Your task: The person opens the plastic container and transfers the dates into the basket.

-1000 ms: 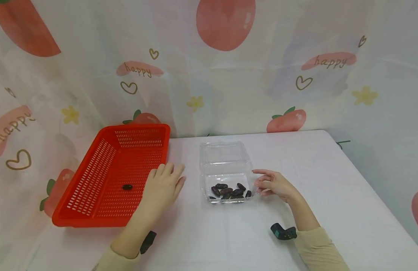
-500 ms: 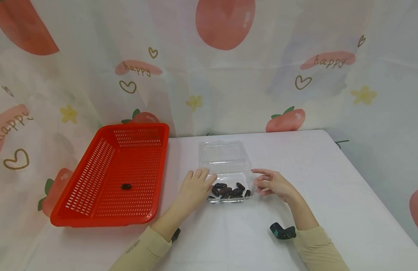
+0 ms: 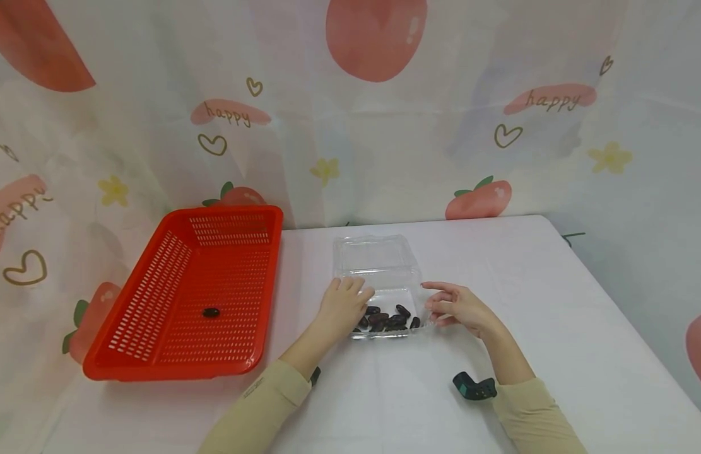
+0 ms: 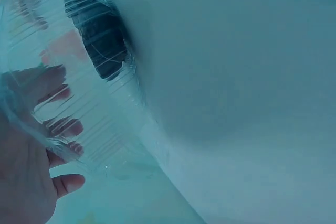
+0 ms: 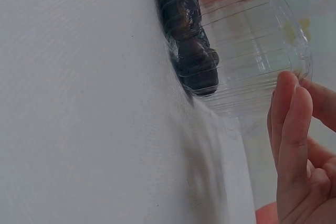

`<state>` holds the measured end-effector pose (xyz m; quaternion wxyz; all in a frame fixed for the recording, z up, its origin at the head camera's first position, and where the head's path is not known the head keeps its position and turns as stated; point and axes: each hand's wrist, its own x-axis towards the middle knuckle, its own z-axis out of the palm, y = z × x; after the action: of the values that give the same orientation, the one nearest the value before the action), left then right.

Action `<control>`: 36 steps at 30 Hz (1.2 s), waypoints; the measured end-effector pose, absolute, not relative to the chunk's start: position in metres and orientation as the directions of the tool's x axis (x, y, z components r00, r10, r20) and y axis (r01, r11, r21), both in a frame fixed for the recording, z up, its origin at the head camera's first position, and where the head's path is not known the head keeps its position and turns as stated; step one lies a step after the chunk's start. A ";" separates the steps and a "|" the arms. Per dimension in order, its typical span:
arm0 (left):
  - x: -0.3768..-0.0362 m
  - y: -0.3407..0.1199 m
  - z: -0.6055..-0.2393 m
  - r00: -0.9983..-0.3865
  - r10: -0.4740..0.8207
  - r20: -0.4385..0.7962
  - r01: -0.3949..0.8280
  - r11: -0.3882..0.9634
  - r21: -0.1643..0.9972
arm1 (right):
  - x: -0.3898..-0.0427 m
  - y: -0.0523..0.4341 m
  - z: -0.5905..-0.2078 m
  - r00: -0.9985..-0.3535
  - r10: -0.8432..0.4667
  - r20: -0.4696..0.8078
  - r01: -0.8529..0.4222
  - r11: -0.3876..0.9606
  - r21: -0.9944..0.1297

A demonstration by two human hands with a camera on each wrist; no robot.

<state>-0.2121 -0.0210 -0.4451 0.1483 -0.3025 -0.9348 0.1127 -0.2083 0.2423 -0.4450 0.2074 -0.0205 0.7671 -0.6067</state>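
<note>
A clear plastic clamshell box (image 3: 375, 253) lies on the white table with its lid folded back. Several dark dates (image 3: 394, 321) are gathered along the near side of its tray. My left hand (image 3: 340, 309) reaches over the tray's left side; through the clear wall in the left wrist view, its loosely spread fingers (image 4: 67, 128) show near the rim with nothing between them. On the other side, my right hand (image 3: 462, 310) holds the box's right rim in its fingertips. The right wrist view shows those fingertips (image 5: 297, 103) right at the rim, beside the dates.
A red perforated plastic basket (image 3: 274, 268) stands to the left, with a single date (image 3: 211, 312) on its floor. A printed fabric curtain (image 3: 384, 157) hangs behind the table (image 3: 395, 397) and along its sides.
My left hand has moved right, from the basket's right edge to the left side of the clear box. The right hand has stayed at the rim.
</note>
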 end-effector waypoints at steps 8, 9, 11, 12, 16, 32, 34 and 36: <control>-0.219 -0.010 -0.446 -0.812 0.584 -0.026 0.540 0.732 -0.416 | -0.209 0.242 -0.445 -0.912 -0.271 -0.309 0.235 0.272 -0.933; -0.220 -0.010 -0.447 -0.816 0.576 -0.046 0.539 0.728 -0.424 | -0.209 0.242 -0.445 -0.912 -0.271 -0.307 0.233 0.273 -0.933; -0.222 -0.008 -0.448 -0.822 0.564 -0.080 0.539 0.725 -0.429 | -0.209 0.241 -0.444 -0.912 -0.273 -0.307 0.233 0.271 -0.934; -0.223 -0.007 -0.448 -0.824 0.559 -0.090 0.539 0.725 -0.428 | -0.209 0.241 -0.444 -0.912 -0.277 -0.303 0.229 0.270 -0.935; -0.226 -0.005 -0.451 -0.826 0.547 -0.135 0.546 0.717 -0.433 | -0.209 0.241 -0.443 -0.910 -0.280 -0.304 0.232 0.261 -0.937; -0.227 -0.001 -0.458 -0.827 0.561 -0.042 0.531 0.753 -0.388 | -0.210 0.241 -0.444 -0.907 -0.293 -0.303 0.238 0.239 -0.942; -0.228 -0.001 -0.458 -0.825 0.565 -0.024 0.529 0.755 -0.387 | -0.210 0.242 -0.444 -0.907 -0.293 -0.303 0.236 0.241 -0.941; -0.228 -0.001 -0.459 -0.823 0.569 -0.001 0.527 0.762 -0.375 | -0.210 0.242 -0.445 -0.908 -0.288 -0.305 0.238 0.245 -0.940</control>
<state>-0.2282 -0.0008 -0.4588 0.0565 -0.2924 -0.9370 0.1824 -0.2101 0.2417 -0.4446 0.2139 -0.0165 0.7595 -0.6141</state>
